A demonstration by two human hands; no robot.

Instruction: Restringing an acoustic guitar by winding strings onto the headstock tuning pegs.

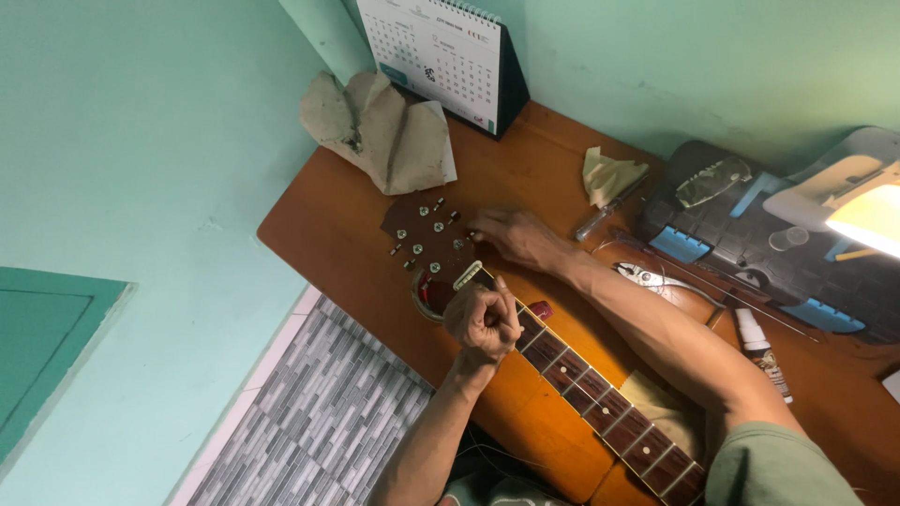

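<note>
A guitar lies across a wooden desk [328, 215], its dark fretted neck [600, 398] running from lower right up to the brown headstock [427, 230] with metal tuning pegs. My left hand [483, 320] is closed above the neck near the nut, fingers pinched together as if on a thin string; the string itself is too fine to see. My right hand [514, 234] reaches over to the headstock's right edge, fingertips at a tuning peg. A small red pick-like piece [541, 308] sits beside the neck.
A crumpled beige cloth [384, 126] and a desk calendar [445, 52] stand at the back. Pliers [647, 276], a screwdriver [600, 220], a small white bottle [757, 342], a folded rag [609, 175], a black tool case [741, 234] and a lit lamp [858, 197] lie right.
</note>
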